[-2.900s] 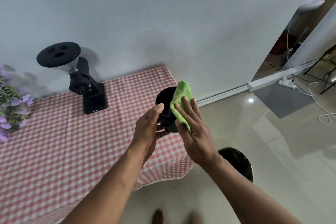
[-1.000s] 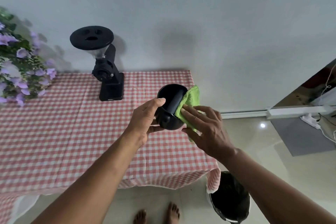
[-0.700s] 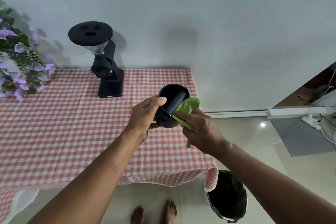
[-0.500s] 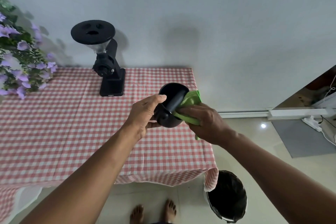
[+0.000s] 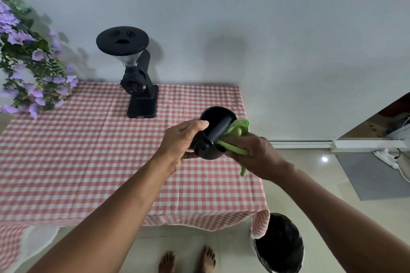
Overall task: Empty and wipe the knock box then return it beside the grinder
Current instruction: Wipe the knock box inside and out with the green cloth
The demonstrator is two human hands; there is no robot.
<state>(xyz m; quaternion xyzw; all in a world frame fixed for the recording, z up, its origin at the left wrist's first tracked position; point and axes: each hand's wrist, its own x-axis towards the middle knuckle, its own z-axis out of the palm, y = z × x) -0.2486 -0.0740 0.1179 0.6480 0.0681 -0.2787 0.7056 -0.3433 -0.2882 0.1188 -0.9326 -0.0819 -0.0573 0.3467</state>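
Note:
A round black knock box [image 5: 210,133] with a bar across its mouth hangs tilted above the right part of the checkered table [image 5: 77,162]. My left hand [image 5: 180,139] grips its left side, thumb on the rim. My right hand [image 5: 255,155] presses a green cloth [image 5: 236,134] against the box's right rim and side. The black grinder [image 5: 137,77] stands at the back of the table, to the left of the box and apart from it.
Purple flowers [image 5: 26,60] fill the table's back left corner. A black-lined bin [image 5: 279,244] stands on the floor by the table's front right corner. My bare feet [image 5: 186,259] show below the table edge. A power strip [image 5: 386,157] and grey mat [image 5: 372,175] lie at the right.
My view has swung from the floor side toward the table. My right hand has slid the cloth down along the box's right side and closed over it. My left hand keeps its grip.

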